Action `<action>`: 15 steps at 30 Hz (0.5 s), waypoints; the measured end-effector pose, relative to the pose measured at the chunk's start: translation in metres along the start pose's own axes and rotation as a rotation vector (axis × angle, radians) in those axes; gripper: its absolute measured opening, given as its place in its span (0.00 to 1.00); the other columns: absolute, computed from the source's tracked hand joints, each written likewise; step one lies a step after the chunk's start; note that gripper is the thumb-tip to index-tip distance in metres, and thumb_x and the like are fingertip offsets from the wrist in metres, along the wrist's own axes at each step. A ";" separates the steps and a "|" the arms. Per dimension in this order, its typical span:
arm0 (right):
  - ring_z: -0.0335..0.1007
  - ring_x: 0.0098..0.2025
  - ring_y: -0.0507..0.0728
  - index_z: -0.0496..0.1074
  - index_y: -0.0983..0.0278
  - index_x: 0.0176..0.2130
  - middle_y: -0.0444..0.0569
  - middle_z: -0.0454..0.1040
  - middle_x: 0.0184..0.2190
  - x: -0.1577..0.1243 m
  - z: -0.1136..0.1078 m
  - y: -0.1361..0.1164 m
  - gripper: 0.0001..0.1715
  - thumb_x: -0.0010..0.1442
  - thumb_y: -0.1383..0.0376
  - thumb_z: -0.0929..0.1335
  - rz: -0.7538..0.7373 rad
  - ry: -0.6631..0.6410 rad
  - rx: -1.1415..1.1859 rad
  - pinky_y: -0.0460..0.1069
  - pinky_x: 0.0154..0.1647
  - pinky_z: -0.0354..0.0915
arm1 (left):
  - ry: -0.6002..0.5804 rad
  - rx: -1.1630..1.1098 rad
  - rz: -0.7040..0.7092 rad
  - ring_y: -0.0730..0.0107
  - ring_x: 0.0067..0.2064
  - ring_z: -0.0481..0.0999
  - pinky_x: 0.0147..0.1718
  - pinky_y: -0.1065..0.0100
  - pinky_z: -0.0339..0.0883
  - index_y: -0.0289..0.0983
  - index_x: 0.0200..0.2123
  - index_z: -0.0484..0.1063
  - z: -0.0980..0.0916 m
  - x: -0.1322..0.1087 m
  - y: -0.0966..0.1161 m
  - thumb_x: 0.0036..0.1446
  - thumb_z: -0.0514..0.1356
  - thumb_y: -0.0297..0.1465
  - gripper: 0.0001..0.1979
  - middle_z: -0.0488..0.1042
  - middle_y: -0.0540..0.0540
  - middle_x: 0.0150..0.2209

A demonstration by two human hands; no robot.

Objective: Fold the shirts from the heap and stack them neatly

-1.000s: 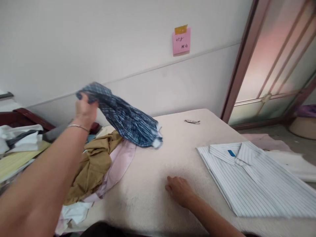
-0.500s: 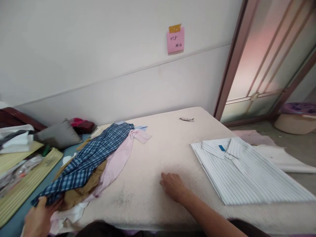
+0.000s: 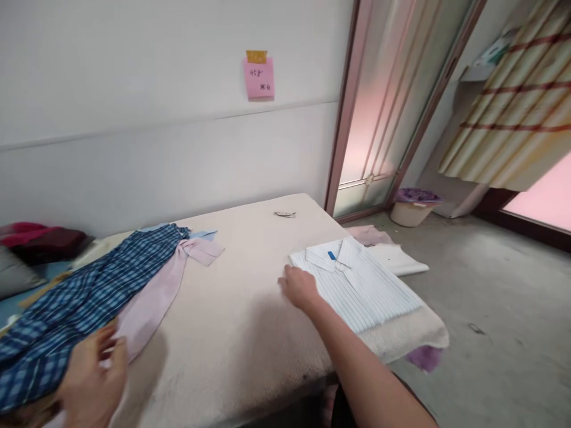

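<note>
My left hand (image 3: 91, 380) hovers at the near left with its fingers apart, touching the lower end of a blue plaid shirt (image 3: 66, 303) that lies stretched across a pile. A pale pink shirt (image 3: 156, 291) lies under and beside the plaid one. My right hand (image 3: 298, 288) rests palm down on the cream-covered table (image 3: 232, 339), its fingers loosely flat against the left edge of a folded white striped shirt (image 3: 361, 285) with a blue collar tag (image 3: 331, 255).
A small dark object (image 3: 285, 214) lies near the table's far edge. White cloth (image 3: 397, 260) sits beyond the folded shirt. A basin with purple cloth (image 3: 413, 205) stands on the floor by the sliding door (image 3: 379, 107). Red and grey cushions (image 3: 27, 238) lie far left.
My left hand swung the plaid shirt down onto the pile and let go of it. My right hand slid right to the striped shirt's edge. The view turned right.
</note>
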State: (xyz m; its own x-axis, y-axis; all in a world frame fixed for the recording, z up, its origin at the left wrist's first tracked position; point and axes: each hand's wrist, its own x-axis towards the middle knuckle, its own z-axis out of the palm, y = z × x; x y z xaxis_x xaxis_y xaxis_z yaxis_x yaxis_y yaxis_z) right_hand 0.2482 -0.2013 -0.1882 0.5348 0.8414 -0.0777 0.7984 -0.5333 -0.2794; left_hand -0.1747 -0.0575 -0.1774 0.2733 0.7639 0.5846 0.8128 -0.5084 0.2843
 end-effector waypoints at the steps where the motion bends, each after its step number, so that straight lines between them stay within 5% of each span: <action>1: 0.76 0.48 0.64 0.69 0.66 0.51 0.60 0.77 0.47 0.007 -0.006 0.019 0.17 0.69 0.60 0.60 0.065 0.023 -0.006 0.53 0.43 0.65 | 0.008 -0.031 0.043 0.59 0.40 0.77 0.41 0.56 0.75 0.41 0.48 0.66 0.017 0.000 0.005 0.65 0.50 0.45 0.17 0.74 0.43 0.48; 4: 0.75 0.47 0.63 0.69 0.66 0.50 0.59 0.77 0.46 0.022 -0.017 0.074 0.16 0.68 0.65 0.59 0.250 0.083 -0.028 0.52 0.43 0.65 | -0.111 -0.135 0.157 0.63 0.41 0.77 0.42 0.62 0.74 0.38 0.47 0.67 0.062 -0.008 0.020 0.65 0.51 0.41 0.15 0.72 0.41 0.50; 7: 0.74 0.49 0.62 0.67 0.67 0.53 0.60 0.74 0.49 0.029 -0.020 0.114 0.19 0.67 0.69 0.56 0.379 0.154 -0.065 0.53 0.43 0.64 | -0.244 -0.161 0.148 0.65 0.41 0.78 0.41 0.65 0.73 0.39 0.49 0.66 0.086 -0.019 0.029 0.66 0.49 0.38 0.14 0.72 0.41 0.52; 11: 0.67 0.56 0.65 0.63 0.66 0.60 0.61 0.70 0.55 0.039 -0.016 0.131 0.25 0.66 0.69 0.57 0.401 0.228 -0.118 0.55 0.47 0.64 | -0.281 -0.139 0.115 0.65 0.41 0.78 0.39 0.64 0.72 0.40 0.48 0.66 0.087 -0.022 0.029 0.67 0.49 0.39 0.13 0.72 0.42 0.53; 15: 0.58 0.62 0.64 0.63 0.60 0.62 0.57 0.66 0.60 0.053 0.000 0.131 0.28 0.64 0.70 0.59 0.242 0.269 -0.191 0.58 0.56 0.60 | -0.268 -0.150 0.061 0.66 0.39 0.78 0.37 0.66 0.72 0.40 0.48 0.67 0.083 -0.017 0.025 0.67 0.50 0.39 0.13 0.73 0.42 0.52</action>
State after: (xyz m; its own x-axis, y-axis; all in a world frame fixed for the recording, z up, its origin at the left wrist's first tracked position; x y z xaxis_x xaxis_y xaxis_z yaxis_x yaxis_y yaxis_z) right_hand 0.3814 -0.2273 -0.2287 0.7465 0.6503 0.1410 0.6642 -0.7410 -0.0989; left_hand -0.1167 -0.0498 -0.2430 0.4609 0.7978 0.3887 0.7113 -0.5940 0.3758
